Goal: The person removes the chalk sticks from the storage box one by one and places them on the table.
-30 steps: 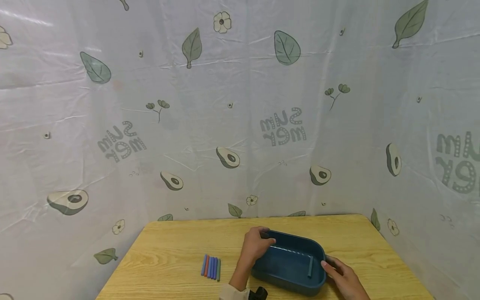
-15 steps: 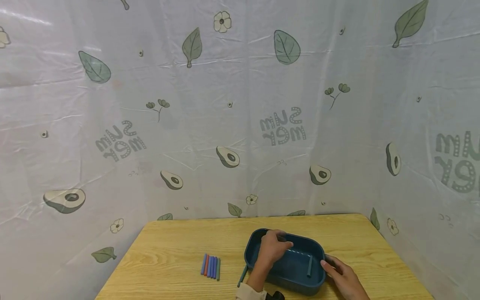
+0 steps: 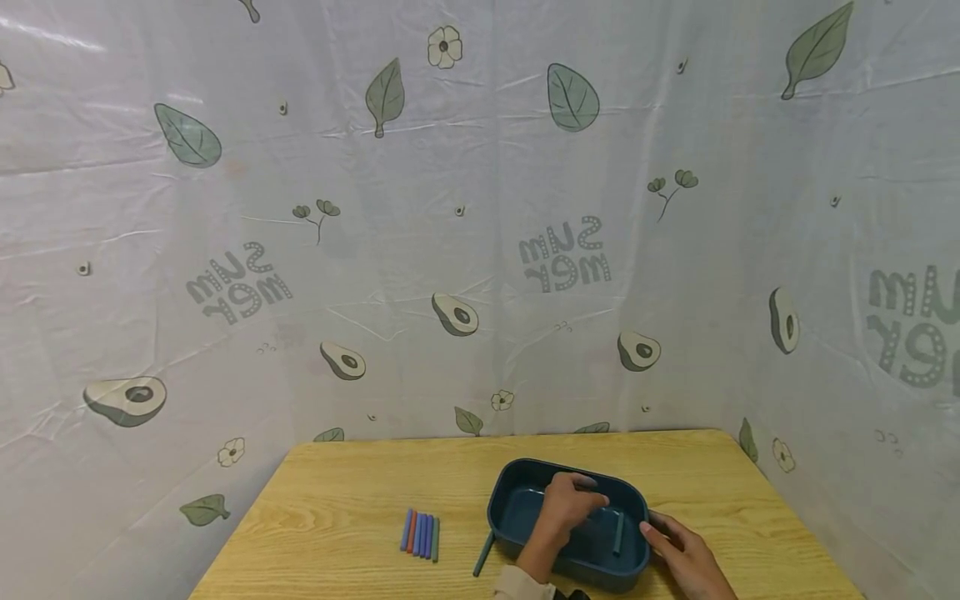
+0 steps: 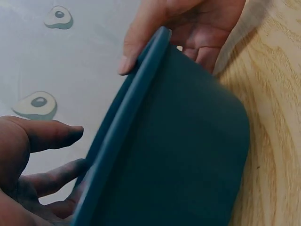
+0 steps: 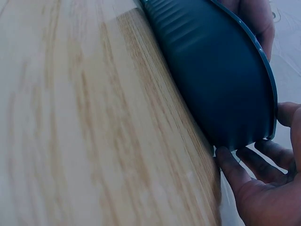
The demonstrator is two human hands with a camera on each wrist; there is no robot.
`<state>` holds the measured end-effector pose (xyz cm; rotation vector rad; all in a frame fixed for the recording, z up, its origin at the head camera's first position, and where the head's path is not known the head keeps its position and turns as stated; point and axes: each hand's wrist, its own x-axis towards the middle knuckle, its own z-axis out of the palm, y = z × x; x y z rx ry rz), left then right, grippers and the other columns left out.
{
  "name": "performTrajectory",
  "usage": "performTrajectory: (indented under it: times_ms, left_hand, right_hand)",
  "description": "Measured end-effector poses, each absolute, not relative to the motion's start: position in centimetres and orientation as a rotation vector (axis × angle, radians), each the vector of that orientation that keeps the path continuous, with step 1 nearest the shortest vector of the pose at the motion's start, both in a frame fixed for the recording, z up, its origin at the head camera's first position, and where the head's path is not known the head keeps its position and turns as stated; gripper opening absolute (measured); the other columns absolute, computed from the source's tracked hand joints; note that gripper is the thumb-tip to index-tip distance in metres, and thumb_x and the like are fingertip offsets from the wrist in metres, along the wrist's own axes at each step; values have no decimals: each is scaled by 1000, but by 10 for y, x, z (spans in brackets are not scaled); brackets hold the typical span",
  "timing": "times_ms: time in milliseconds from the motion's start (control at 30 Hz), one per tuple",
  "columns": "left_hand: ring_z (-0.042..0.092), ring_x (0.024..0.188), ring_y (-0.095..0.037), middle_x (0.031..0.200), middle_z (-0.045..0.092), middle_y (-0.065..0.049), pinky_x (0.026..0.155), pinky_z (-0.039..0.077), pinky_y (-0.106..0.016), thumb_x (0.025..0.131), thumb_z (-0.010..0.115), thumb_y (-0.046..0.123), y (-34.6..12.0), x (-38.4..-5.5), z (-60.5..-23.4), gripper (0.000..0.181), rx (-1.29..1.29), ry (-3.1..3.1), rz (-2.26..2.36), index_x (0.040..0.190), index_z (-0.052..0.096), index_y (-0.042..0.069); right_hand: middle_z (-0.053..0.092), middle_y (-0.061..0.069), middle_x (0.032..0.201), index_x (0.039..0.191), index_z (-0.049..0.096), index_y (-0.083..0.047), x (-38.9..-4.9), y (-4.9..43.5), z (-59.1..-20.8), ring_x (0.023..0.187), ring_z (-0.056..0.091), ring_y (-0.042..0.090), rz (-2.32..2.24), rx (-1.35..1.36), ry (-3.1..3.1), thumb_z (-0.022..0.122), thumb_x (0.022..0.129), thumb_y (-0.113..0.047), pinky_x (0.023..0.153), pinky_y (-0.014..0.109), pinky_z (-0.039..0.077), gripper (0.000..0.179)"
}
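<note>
My left hand [image 3: 566, 504] reaches over the near rim into a dark blue rectangular bin [image 3: 517, 508]. Its thumb stands apart from the fingers, and its fingertips look dusty in the left wrist view. One green chalk stick [image 3: 618, 533] lies inside at the bin's right end, just right of the left hand. With thumb over the rim and fingers against the outer wall, my right hand [image 3: 686, 554] grips that end. Another green chalk stick [image 3: 484, 553] lies outside, against the bin's left near corner. Part of the bin's floor is hidden by the left hand.
Left of the bin, several chalk sticks [image 3: 421, 534] in blue, red, purple and green lie side by side on the wooden table [image 3: 337, 475]. A printed curtain [image 3: 390, 250] hangs behind the table and along its sides.
My left hand has left the bin's left rim and moved right, into the bin. This uncovers the green chalk stick at the left near corner. The right hand keeps its hold.
</note>
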<state>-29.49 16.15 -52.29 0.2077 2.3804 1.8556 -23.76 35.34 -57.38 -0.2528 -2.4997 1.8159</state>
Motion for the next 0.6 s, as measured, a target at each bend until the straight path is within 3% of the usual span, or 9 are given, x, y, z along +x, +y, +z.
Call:
performTrajectory:
  times_ms: [167, 433, 600]
  left_hand:
    - [68, 78, -15, 87, 72, -3, 67, 62, -38, 87, 84, 7, 168, -297, -528, 23, 133, 2336, 1853, 110, 79, 6]
    - [72, 87, -21, 96, 72, -7, 75, 67, -45, 85, 83, -2, 179, -296, -535, 22, 64, 2238, 1906, 106, 78, 3]
    - [75, 82, -23, 94, 74, -7, 72, 66, -42, 84, 84, -2, 186, -295, -540, 20, 52, 2344, 1833, 102, 78, 3]
  right_hand:
    - [54, 35, 153, 154, 47, 12, -237, 352, -574, 140, 57, 46, 1819, -245, -2491, 61, 110, -41, 101, 47, 62, 71]
    - [55, 34, 153, 154, 48, 11, -237, 351, -573, 143, 55, 47, 1799, -237, -2509, 61, 109, -44, 101, 46, 62, 72]
    - [55, 34, 153, 154, 48, 10, -237, 349, -574, 142, 56, 46, 1817, -233, -2490, 62, 110, -41, 101, 46, 62, 70]
